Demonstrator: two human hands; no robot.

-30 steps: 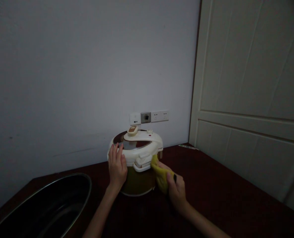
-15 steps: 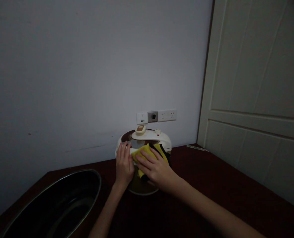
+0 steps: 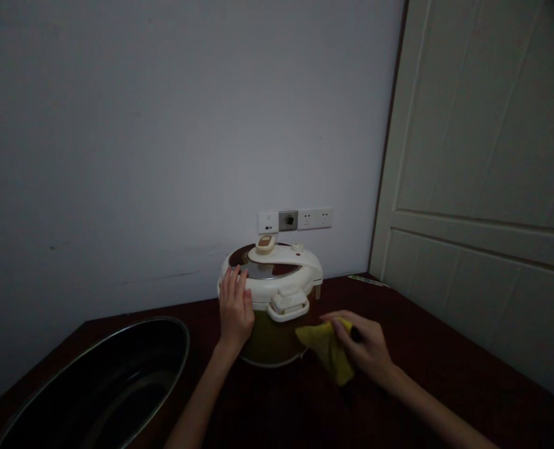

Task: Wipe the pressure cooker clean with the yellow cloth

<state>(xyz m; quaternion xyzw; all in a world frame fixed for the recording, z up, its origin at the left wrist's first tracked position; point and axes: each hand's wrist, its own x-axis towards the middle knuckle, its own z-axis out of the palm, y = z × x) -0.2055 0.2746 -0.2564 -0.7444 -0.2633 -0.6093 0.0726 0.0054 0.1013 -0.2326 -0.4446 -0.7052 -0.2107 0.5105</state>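
An electric pressure cooker [image 3: 273,340] stands upright on the table, its white lid and front handle facing me. My left hand [image 3: 235,315] lies against the left front of the lid, fingers stretched out over its rim. To the right of the cooker, my right hand [image 3: 363,343] pinches a yellow cleaning cloth [image 3: 328,349] with a dark edge. The cloth hangs down from the fingers, close to the cooker's lower right side; in the dim light I cannot tell whether it touches.
A large dark basin [image 3: 131,380] with a shiny rim sits at the left front. Wall sockets [image 3: 309,218] are behind the cooker. A pale panelled door [image 3: 482,187] stands along the right side. A thin flat strip [image 3: 369,280] lies at the table's [image 3: 421,349] back right.
My right hand has drawn the cloth off the cooker's front, moving right and down, so the handle now shows. My left hand stays on the lid.
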